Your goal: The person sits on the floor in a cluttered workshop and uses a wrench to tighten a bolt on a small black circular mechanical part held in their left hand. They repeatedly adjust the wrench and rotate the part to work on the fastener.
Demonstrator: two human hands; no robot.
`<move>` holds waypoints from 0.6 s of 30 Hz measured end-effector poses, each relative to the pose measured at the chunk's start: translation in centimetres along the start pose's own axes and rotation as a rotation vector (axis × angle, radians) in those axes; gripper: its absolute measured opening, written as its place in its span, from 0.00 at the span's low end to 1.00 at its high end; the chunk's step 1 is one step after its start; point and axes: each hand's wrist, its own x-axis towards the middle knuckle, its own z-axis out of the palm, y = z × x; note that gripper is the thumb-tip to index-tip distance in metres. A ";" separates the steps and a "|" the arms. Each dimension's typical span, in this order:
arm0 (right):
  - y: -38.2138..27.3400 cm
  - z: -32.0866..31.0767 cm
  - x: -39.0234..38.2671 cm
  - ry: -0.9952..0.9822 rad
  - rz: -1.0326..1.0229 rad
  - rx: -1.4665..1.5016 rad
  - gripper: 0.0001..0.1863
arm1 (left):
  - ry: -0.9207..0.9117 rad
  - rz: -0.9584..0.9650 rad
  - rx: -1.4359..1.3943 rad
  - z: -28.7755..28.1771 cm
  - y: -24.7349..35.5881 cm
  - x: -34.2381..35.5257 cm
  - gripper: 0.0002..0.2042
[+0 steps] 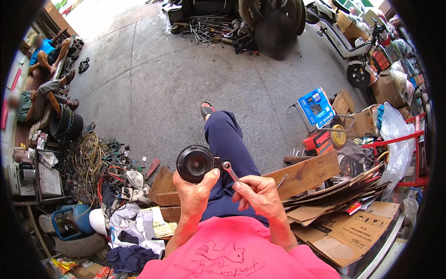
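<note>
My left hand [194,194] is closed around a round black horn [191,162] and holds it up above my lap. Its face is a dark disc with a small metal centre, and a flat bracket sticks out on the right by my thumb. Between thumb and fingers, my right hand [258,194] grips a wrench [231,172]. The wrench's ring end lies at the bracket; whether it sits on a nut there cannot be made out. My blue-trousered leg [227,139] stretches out beneath the horn.
Wooden planks [309,173] and flattened cardboard [350,230] lie to my right. A tangle of cables [90,156] and some clothes [132,225] fill the left side. An electric scooter [346,44] stands far right. Two people sit at the far left; metal rods [206,29] lie ahead.
</note>
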 end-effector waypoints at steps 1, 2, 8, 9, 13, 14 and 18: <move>0.2 0.2 0.0 -0.008 0.028 0.007 0.10 | -0.015 0.003 0.008 -0.1 0.0 -0.1 0.11; 0.5 0.4 0.1 -0.018 0.056 0.015 0.10 | -0.028 0.007 0.018 -0.1 -0.1 -0.2 0.10; 0.5 1.0 0.2 -0.250 0.179 0.211 0.17 | 0.000 -0.018 -0.060 -0.2 -0.7 -0.6 0.10; 0.6 1.3 0.2 -0.254 0.178 0.240 0.16 | 0.011 -0.016 -0.049 -0.2 -0.7 -0.7 0.10; 0.6 1.8 0.6 -0.272 0.175 0.285 0.16 | 0.028 -0.081 -0.057 -0.5 -0.6 -0.6 0.10; 0.5 1.4 0.8 -0.289 0.184 0.264 0.16 | 0.025 -0.115 -0.073 -0.8 -0.5 -0.5 0.10; 0.4 -0.9 1.4 -0.163 0.093 -0.193 0.13 | -0.132 -0.074 0.085 -2.2 0.0 0.7 0.13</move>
